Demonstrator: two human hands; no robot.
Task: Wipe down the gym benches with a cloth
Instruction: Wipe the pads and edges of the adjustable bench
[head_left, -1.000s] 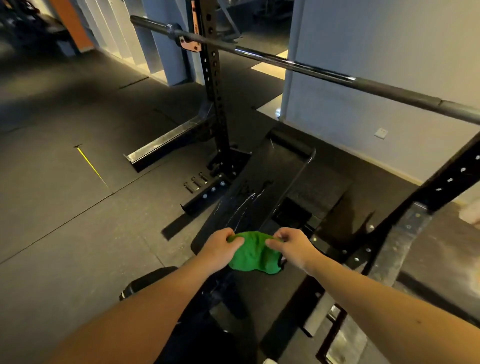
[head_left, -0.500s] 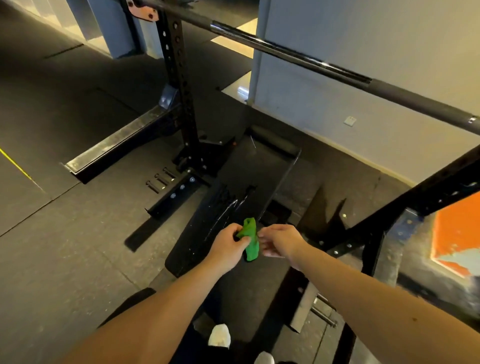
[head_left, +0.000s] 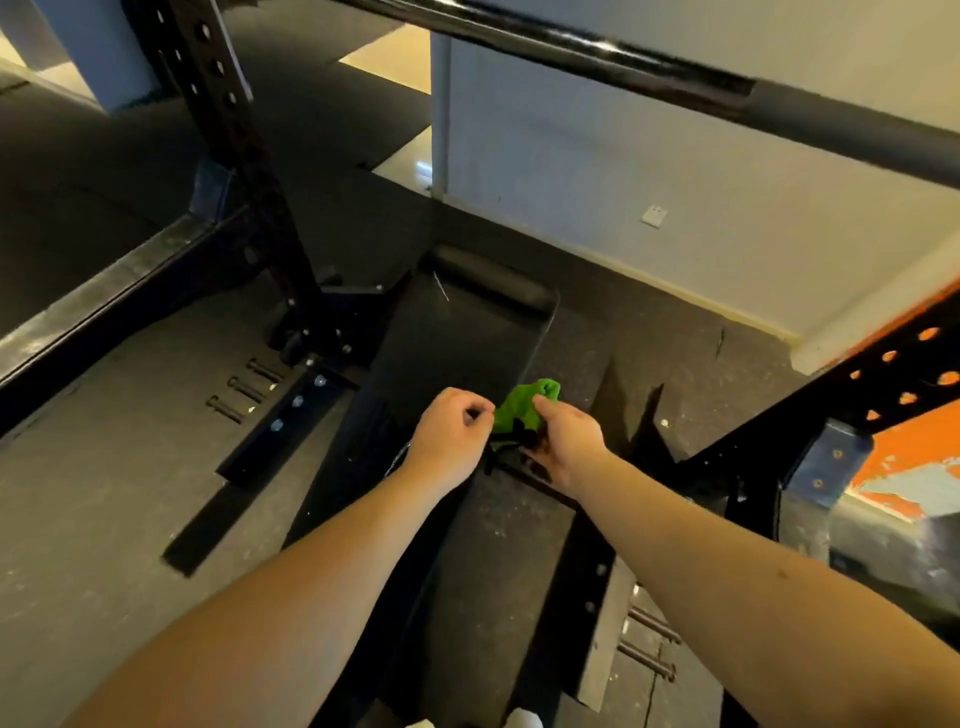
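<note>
A black gym bench runs away from me, its long back pad (head_left: 457, 343) ahead and its seat pad (head_left: 509, 561) nearer. Above the gap between the two pads I hold a small green cloth (head_left: 522, 408), bunched up. My right hand (head_left: 569, 439) grips the cloth from the right, with its thumb on top. My left hand (head_left: 452, 431) is curled at the cloth's left edge, and its fingertips pinch that edge. The cloth hangs just above the pad, not spread on it.
A barbell (head_left: 623, 57) crosses overhead on a black rack; one upright (head_left: 234, 156) stands left, an orange-holed beam (head_left: 893, 369) right. Loose bolts (head_left: 244, 389) lie on the rubber floor at the left. A white wall (head_left: 675, 171) is behind the bench.
I have stepped closer to the bench. The cloth went from spread between both hands to bunched, and it has passed from mainly my left hand to my right.
</note>
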